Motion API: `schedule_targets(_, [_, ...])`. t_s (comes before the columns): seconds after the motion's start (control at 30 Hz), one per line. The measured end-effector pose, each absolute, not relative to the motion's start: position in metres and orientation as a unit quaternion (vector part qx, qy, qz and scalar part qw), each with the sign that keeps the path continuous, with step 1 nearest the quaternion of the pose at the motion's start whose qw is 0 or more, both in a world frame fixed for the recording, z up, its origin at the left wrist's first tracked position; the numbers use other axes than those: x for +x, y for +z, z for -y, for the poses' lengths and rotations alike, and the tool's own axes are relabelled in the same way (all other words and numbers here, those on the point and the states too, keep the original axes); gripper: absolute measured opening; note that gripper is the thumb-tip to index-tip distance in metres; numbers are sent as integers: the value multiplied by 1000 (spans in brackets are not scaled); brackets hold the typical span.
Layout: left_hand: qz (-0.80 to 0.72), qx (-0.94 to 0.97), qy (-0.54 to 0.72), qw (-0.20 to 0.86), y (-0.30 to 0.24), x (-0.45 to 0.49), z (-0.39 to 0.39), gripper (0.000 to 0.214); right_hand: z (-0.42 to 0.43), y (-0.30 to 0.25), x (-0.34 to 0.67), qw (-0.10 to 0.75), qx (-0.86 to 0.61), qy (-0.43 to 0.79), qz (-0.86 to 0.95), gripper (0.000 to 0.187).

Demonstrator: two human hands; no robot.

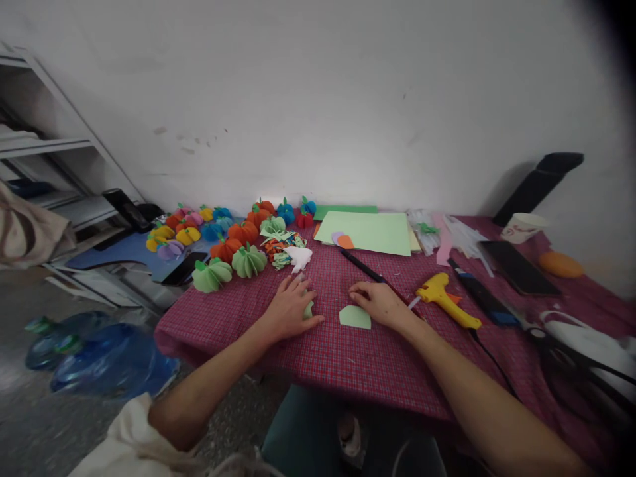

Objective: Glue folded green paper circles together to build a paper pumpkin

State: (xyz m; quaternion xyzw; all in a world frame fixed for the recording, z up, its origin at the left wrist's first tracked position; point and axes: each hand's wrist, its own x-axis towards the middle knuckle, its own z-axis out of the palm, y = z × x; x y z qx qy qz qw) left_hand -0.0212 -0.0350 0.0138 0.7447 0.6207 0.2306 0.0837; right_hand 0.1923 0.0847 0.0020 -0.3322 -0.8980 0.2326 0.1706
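My left hand [293, 308] lies on the checked tablecloth, thumb stretched to the right and fingers spread. Part of a light green paper piece [309, 309] shows beneath it, between thumb and fingers. My right hand [380, 301] rests to the right with its fingers curled inward; whatever is in the fingertips, if anything, is hidden. Just below those fingertips lies a light green paper cutout [355, 317] with clipped corners. A crumpled white scrap [298, 257] sits beyond my left hand. A dark pen-like stick [362, 265] lies beyond my right hand.
Paper pumpkins [249, 262] in several colours crowd the left side. Light green sheets [368, 232] lie at the back. To the right are a yellow glue gun [442, 298] with its cord, a utility knife [484, 291], a dark phone-like slab [519, 267] and a paper cup [521, 227].
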Motion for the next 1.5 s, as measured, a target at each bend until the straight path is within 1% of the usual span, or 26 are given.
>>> schedule_targets(0.1, [-618,756,211,47,11,-25,38,38,-85,2,193,172,-332,222,901,22])
schedule_targets(0.23, [-620,770,153,0,13,-29,42,37,-84,5,193,175,-333,208,903,20])
schedule_targets(0.37, [-637,762,109,-40,7,-27,43,57,-86,5,194,189,-343,186,901,20])
schedule_targets(0.47, [-643,764,48,-31,-4,-28,42,67,-85,3,192,207,-365,156,894,21])
schedule_targets(0.57, [-653,756,20,-31,-8,-26,44,71,-81,1,187,228,-382,114,888,27])
schedule_targets(0.7, [-652,751,59,-85,3,-4,50,70,-75,0,180,237,-390,58,888,39])
schedule_targets(0.73, [-629,770,66,-81,6,5,52,68,-74,0,179,241,-398,33,884,40])
schedule_targets(0.83, [-557,828,67,-24,7,30,56,71,-71,-5,178,247,-426,-44,869,39])
schedule_targets(0.97, [-551,831,67,23,-5,40,58,76,-65,-16,177,211,-428,-84,875,35])
schedule_targets(1.2, [-552,831,71,18,-10,32,60,78,-58,-19,174,157,-432,-120,880,35])
schedule_targets(1.37, [-560,824,85,-6,0,43,58,80,-56,-11,174,143,-440,-118,879,34])
schedule_targets(1.5, [-551,829,99,19,-1,51,58,84,-52,-8,177,150,-441,-121,877,37])
